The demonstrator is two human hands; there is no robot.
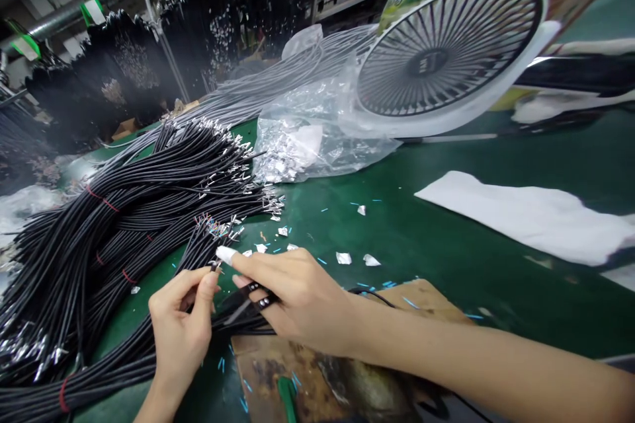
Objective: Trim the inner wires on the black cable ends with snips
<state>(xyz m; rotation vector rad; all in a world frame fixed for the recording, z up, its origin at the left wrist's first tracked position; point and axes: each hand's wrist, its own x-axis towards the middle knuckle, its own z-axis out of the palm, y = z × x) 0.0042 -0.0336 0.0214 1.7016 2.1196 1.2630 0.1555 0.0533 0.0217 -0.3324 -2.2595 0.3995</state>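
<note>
My left hand [183, 324] is closed, thumb and index finger pinching the end of a black cable [214, 266]. Close beside it on the right, my right hand [297, 297] has a white cover [226, 254] on the index fingertip, which reaches to the cable end. The curled fingers of that hand hold a black-handled tool [262, 297] with a blade-like metal part pointing down and left; its exact kind is unclear. Just behind the hands lies a cable bundle [198, 244] with coloured wire ends fanned out.
Tied black cable bundles [114, 205] cover the left of the green table [397, 211]. Behind are a clear plastic bag [322, 132] and a fan [446, 59]. Foil scraps [343, 258] and blue bits lie about. A wooden board [307, 370] with a green-handled item [286, 396] is in front; white cloth-like material [520, 218] lies right.
</note>
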